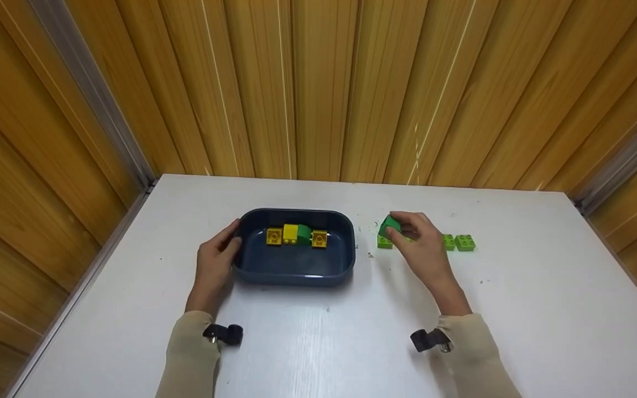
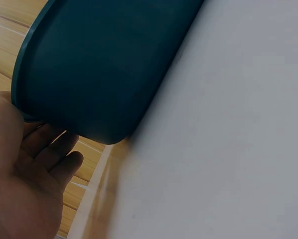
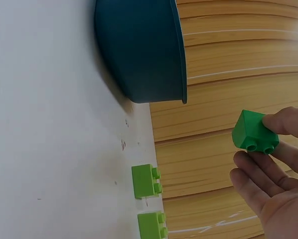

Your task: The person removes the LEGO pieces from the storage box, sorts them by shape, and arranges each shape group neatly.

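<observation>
A dark blue basin [image 1: 291,269] stands on the table, holding two yellow bricks studs-down, a yellow brick [image 1: 291,232] on its side and a dark green brick [image 1: 303,234]. My left hand [image 1: 216,264] grips the basin's left end, thumb at the rim and fingers along the outer wall. To the right of the basin, my right hand [image 1: 422,249] pinches a green toy brick [image 3: 256,132] between thumb and fingers. It hangs above a row of light green bricks [image 1: 465,242], part of which my right hand hides in the head view.
The white table [image 1: 307,331] reaches back to a wall of wood-look panels [image 1: 318,88]. Near the right hand, small dark specks dot the tabletop. A black strap device [image 1: 224,334] sits on each wrist.
</observation>
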`<state>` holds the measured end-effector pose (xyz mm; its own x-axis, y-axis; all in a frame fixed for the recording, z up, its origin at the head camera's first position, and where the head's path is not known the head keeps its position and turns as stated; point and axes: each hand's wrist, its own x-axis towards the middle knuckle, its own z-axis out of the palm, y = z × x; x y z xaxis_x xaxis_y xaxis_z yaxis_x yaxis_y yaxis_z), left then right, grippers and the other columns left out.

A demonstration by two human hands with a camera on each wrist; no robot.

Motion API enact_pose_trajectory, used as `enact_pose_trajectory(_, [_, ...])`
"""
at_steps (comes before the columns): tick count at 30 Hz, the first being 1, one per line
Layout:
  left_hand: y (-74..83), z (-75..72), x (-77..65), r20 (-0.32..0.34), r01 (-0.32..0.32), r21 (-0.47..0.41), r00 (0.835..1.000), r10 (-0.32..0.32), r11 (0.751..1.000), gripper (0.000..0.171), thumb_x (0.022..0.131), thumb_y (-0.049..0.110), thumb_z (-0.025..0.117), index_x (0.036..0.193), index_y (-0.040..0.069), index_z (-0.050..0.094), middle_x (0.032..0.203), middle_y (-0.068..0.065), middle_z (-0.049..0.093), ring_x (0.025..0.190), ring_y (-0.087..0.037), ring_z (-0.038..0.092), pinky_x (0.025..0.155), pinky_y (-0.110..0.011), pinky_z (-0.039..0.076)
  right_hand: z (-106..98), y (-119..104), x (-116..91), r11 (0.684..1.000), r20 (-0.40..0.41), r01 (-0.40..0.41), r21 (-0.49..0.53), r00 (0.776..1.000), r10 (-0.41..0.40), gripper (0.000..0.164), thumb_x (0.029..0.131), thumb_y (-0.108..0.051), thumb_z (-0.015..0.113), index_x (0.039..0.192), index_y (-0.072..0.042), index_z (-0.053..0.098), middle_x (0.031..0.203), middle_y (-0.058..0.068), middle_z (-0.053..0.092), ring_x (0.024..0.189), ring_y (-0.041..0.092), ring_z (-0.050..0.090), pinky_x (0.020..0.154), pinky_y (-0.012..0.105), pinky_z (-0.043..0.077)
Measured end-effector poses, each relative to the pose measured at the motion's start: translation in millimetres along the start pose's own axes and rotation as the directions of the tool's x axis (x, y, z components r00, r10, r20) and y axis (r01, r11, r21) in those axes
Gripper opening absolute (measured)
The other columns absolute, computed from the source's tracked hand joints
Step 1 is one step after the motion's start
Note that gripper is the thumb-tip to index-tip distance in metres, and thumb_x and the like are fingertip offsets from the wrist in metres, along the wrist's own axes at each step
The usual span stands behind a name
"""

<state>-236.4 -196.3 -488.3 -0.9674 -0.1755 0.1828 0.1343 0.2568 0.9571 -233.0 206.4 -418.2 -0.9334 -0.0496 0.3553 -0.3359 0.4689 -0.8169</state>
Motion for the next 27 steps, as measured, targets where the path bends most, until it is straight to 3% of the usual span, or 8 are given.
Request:
enact_pose_trajectory(10, [1.4,-0.1,0.5,0.01,-0.007,0.021,1.0,0.007,1.0,0.044,0.11,0.011,0.057,0.153,0.008,0.057,0.156,-0.01,0.055,0.149,-0.025,0.045,0.123,-0.038,0.035,-2.8,11.5,-6.8,0.995,-0.013,-0.101,0.015,0.995,0.101,0.04,0.102,-0.016,0.074,0.138,-0.001,0.067,0.125,0.013,0.063,0.115,0.023,0.063,0.096,0.018,0.053])
enact_pose_trajectory(27, [-0.3,-0.5,1.0,0.027,-0.01,-0.002,1.0,0.011,1.0,0.044,0.11,0.009,0.057,0.154,0.007,0.056,0.157,-0.01,0.054,0.15,-0.025,0.045,0.123,-0.039,0.035,-1.3,17.2,-11.0,0.993,-0.018,-0.117,-0.011,0.993,0.117,0.038,0.101,-0.01,0.075,0.137,0.0,0.067,0.126,0.013,0.064,0.114,0.026,0.066,0.092,0.018,0.055])
